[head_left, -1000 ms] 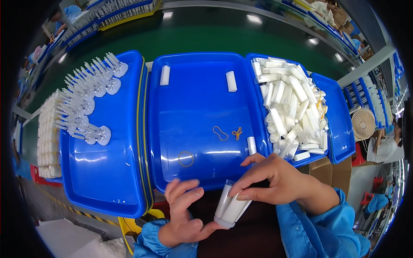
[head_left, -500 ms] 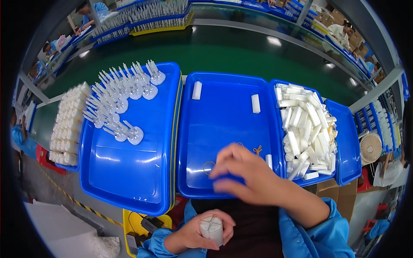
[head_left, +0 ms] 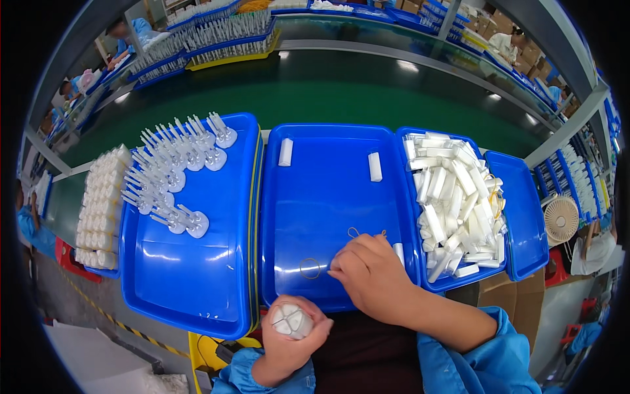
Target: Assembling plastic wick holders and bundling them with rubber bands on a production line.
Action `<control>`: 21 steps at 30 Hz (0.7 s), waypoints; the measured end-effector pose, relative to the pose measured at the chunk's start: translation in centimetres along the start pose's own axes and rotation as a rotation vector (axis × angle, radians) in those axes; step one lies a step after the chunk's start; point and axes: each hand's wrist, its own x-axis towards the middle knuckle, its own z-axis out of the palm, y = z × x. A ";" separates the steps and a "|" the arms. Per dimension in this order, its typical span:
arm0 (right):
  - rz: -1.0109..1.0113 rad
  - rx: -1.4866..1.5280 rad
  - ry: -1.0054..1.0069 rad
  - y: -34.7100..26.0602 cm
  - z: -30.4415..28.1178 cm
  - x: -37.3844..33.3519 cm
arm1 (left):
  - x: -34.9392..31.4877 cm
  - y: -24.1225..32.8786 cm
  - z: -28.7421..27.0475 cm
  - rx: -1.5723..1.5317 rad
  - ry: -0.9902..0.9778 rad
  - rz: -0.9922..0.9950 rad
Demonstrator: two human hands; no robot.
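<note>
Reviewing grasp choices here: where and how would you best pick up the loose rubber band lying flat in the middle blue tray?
Probably pinch the rubber band at its right arc, from above. It lies flat as a thin open ring on the middle tray, with the right hand just beside it.

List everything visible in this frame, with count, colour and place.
Trays: four, blue, side by side on the bench.
Pointed parts on round bases: many, white, left tray.
Tubes: a heap, white, right tray.
Loose tubes: two, white, far end of middle tray.
Rubber bands: a few, tan, middle tray.
Fan: one, beige, far right.
Left hand: holds a bundle of white tubes.
Right hand: on middle tray, by the bands.
</note>
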 end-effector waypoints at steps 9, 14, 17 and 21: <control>0.019 -0.142 -0.102 0.6 4.2 1.5 | 0.3 0.4 0.5 0.229 0.098 0.167; -0.053 -0.005 0.021 -0.5 0.5 0.5 | 1.3 0.6 1.1 0.246 0.125 0.242; -0.119 0.075 0.029 -1.6 -1.5 -0.3 | 1.6 0.9 1.9 0.030 0.017 0.039; -0.133 0.100 0.125 -1.5 -2.0 -1.9 | 1.2 0.8 2.6 -0.395 -0.100 -0.162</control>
